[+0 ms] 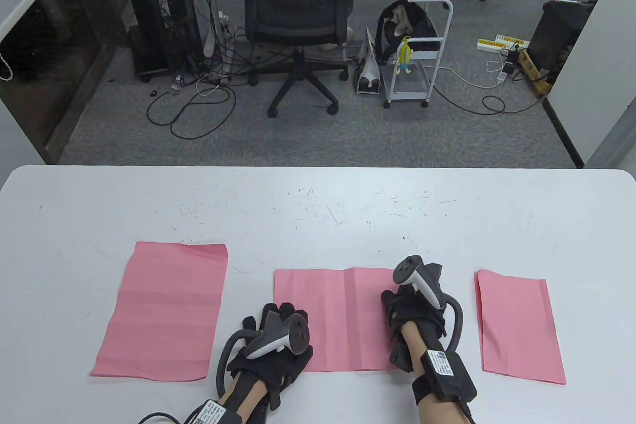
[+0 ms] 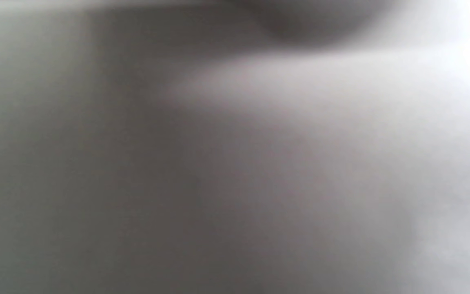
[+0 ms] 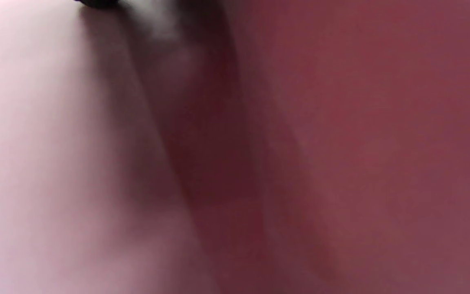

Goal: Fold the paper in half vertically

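The middle pink paper (image 1: 338, 319) lies flat near the table's (image 1: 318, 200) front edge between two other pink sheets, left hand (image 1: 273, 344) resting spread on its left edge, right hand (image 1: 412, 314) on its right edge, grip hidden

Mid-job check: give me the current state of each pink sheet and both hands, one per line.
left sheet: flat, unfolded, untouched.
middle sheet: lying open, vertical crease down its centre, both hands on it.
right sheet: narrower, apparently already folded, lying apart from the hands.
left hand: rests on the middle sheet's lower-left corner.
right hand: rests on the middle sheet's right edge; grip not visible.
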`<state>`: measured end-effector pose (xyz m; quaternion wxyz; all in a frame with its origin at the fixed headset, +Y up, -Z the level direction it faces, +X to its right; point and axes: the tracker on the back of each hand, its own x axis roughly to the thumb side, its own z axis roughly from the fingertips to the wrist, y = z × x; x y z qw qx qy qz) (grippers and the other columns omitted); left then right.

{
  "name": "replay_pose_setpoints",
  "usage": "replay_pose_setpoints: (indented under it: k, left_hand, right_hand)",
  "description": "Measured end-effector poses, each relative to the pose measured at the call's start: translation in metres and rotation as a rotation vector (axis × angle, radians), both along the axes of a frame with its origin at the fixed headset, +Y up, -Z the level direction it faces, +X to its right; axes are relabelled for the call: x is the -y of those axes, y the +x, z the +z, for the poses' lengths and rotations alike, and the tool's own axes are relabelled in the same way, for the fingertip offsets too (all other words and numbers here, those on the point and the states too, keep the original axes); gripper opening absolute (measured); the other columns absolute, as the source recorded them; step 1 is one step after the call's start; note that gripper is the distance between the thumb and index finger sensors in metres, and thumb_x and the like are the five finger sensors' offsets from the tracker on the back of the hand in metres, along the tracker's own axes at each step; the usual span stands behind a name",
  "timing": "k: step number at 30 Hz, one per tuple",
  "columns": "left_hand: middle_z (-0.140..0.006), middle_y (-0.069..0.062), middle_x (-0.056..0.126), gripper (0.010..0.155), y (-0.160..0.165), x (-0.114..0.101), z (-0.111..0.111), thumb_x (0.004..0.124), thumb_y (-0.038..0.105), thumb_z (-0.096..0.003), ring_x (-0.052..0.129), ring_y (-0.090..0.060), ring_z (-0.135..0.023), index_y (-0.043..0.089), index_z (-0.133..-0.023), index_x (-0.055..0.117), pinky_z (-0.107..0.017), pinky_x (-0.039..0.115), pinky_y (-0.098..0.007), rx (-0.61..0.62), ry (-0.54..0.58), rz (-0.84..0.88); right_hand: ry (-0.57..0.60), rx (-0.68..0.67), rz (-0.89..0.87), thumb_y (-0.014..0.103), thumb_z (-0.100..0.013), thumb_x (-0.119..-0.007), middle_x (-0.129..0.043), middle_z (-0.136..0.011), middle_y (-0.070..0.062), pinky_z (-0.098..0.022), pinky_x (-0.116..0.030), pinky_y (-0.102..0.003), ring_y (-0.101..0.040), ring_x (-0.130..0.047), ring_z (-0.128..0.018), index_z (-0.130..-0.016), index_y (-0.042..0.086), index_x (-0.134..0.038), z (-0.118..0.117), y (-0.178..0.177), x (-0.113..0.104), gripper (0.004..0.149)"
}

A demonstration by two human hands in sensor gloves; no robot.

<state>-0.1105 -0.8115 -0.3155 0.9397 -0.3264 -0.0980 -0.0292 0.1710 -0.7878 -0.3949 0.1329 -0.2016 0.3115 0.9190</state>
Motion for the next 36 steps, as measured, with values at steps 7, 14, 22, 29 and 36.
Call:
replay_pose_setpoints:
  k: [7,14,22,29,36]
  left_hand:
    - [-0.118,0.001,-0.016,0.079,0.0,0.0,0.0,0.031,0.067,-0.0507,-0.01,-0.034,-0.111,0.035,-0.11,-0.009,-0.079,0.009,-0.068,0.001,-0.001,-0.002]
    - [-0.118,0.001,-0.016,0.079,0.0,0.0,0.0,0.031,0.067,-0.0507,-0.01,-0.034,-0.111,0.035,-0.11,-0.009,-0.079,0.009,-0.068,0.001,-0.001,-0.002]
    - [-0.118,0.001,-0.015,0.078,0.0,0.0,0.0,0.031,0.067,-0.0507,-0.009,-0.034,-0.111,0.035,-0.11,-0.009,-0.079,0.01,-0.068,0.002,0.003,-0.004]
    - [-0.118,0.001,-0.015,0.079,0.0,0.0,0.0,0.032,0.067,-0.0508,-0.009,-0.034,-0.111,0.035,-0.11,-0.009,-0.079,0.01,-0.068,0.002,0.002,-0.003]
    - [-0.118,0.001,-0.015,0.078,0.0,0.0,0.0,0.032,0.067,-0.0507,-0.009,-0.034,-0.111,0.036,-0.11,-0.009,-0.079,0.01,-0.068,0.002,0.002,-0.003]
  right_hand:
    - [-0.004,0.013,-0.011,0.057,-0.048,-0.069,-0.014,-0.116,-0.003,-0.079,-0.03,-0.055,-0.033,-0.018,-0.108,-0.108,0.027,-0.02,0.0,0.005,0.004,0.083]
    - [0.002,0.073,-0.043,0.057,-0.045,-0.073,-0.013,-0.116,0.0,-0.079,-0.028,-0.052,-0.032,-0.016,-0.108,-0.108,0.028,-0.024,-0.005,0.016,0.005,0.085]
    - [0.095,0.127,-0.071,0.051,-0.043,-0.081,-0.026,-0.116,0.0,-0.078,-0.034,-0.052,-0.032,-0.026,-0.108,-0.098,0.031,-0.044,-0.003,0.02,0.004,0.069]
    - [0.082,0.166,-0.046,0.048,-0.047,-0.079,-0.032,-0.115,0.003,-0.079,-0.037,-0.052,-0.031,-0.03,-0.108,-0.102,0.033,-0.041,-0.013,0.025,0.002,0.069]
    - [0.135,0.173,-0.216,0.043,-0.049,-0.077,-0.041,-0.114,0.001,-0.078,-0.035,-0.056,-0.034,-0.031,-0.108,-0.087,0.031,-0.066,-0.014,0.035,-0.003,0.042]
